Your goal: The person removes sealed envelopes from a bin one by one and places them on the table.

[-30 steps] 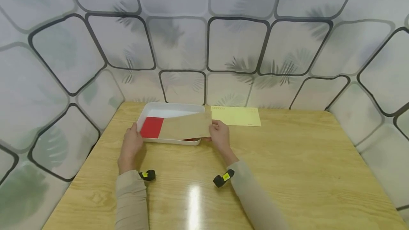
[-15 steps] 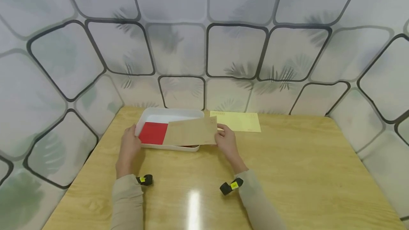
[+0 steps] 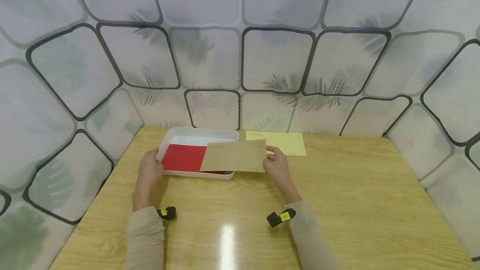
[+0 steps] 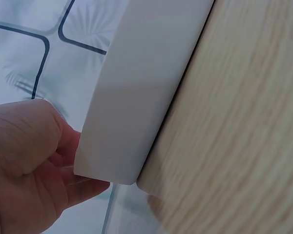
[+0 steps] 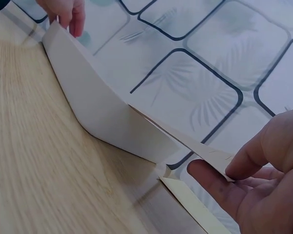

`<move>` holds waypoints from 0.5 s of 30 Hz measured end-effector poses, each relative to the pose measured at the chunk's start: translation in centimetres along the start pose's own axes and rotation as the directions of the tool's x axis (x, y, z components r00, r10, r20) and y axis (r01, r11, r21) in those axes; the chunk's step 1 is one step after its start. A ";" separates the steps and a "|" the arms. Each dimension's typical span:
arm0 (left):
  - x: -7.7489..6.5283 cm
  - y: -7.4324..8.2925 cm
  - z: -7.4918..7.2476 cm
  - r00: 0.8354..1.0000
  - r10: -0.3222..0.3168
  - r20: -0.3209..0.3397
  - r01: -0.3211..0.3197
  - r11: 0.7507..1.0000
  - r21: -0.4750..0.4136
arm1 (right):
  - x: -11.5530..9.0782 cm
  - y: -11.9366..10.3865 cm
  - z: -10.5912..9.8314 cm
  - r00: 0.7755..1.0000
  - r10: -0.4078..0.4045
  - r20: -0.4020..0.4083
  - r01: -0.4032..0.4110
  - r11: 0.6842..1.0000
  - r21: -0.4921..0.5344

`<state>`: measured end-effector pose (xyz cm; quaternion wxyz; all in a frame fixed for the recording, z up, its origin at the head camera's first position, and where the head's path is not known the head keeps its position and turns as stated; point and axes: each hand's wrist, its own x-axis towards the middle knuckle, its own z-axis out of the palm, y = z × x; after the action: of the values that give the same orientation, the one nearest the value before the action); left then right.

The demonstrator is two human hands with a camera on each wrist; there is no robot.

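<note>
My left hand grips the left end of a white tray; in the left wrist view the thumb and fingers hold the tray's corner. Inside the tray lies a flat red envelope or sheet. My right hand pinches the right end of a brown envelope between thumb and fingers. That envelope slants over the tray's right side, covering part of the red piece, and its right end sticks out past the rim. In the right wrist view the envelope is seen nearly edge-on.
A yellow envelope lies flat on the wooden table, to the right of the tray and behind my right hand. A patterned curtain or wall rises along the table's back edge and sides.
My right hand has drawn the brown envelope to the right, so more of the red piece shows in the tray. The left hand has stayed at the tray's left end.
</note>
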<state>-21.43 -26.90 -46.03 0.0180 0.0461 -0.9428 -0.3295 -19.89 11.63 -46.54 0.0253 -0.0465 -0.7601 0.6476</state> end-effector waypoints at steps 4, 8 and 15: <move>0.1 0.2 -0.1 1.000 -0.009 0.020 0.009 1.000 0.001 | 0.4 0.2 -0.8 1.000 0.019 0.008 -0.019 1.000 0.009; 0.2 0.3 0.0 0.998 -0.033 0.054 0.034 0.999 -0.008 | 0.7 0.4 -1.5 0.998 0.062 -0.011 -0.062 0.997 0.041; 0.1 0.0 0.3 0.995 -0.063 0.080 0.065 0.998 -0.019 | 0.8 0.3 -3.7 0.992 0.118 -0.038 -0.116 0.992 0.040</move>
<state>-21.57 -26.73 -46.32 -0.0294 0.0629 -0.9372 -0.3419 -20.34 15.39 -46.26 0.0034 -0.1035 -0.7432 0.6610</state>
